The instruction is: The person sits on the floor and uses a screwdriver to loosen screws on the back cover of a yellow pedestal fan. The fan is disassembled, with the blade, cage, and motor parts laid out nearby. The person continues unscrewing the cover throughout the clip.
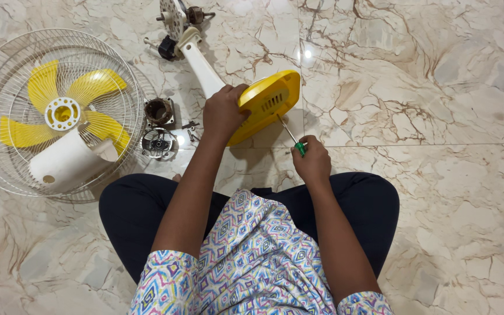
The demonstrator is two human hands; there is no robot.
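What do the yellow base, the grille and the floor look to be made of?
Yellow base: likely moulded plastic, smooth with a slight sheen and slotted vents. Grille: thin white wire, probably coated metal. Floor: polished stone-look tile, perhaps marble, veined and reflecting a light.

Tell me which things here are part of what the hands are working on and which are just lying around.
In hand:
- yellow plastic fan base, gripped by the left hand
- green-handled screwdriver, held by the right hand, tip at the base
- white stand neck joined to the base

Lying about:
- wire fan guard with yellow blades
- white motor cover
- metal motor parts
- loose screws
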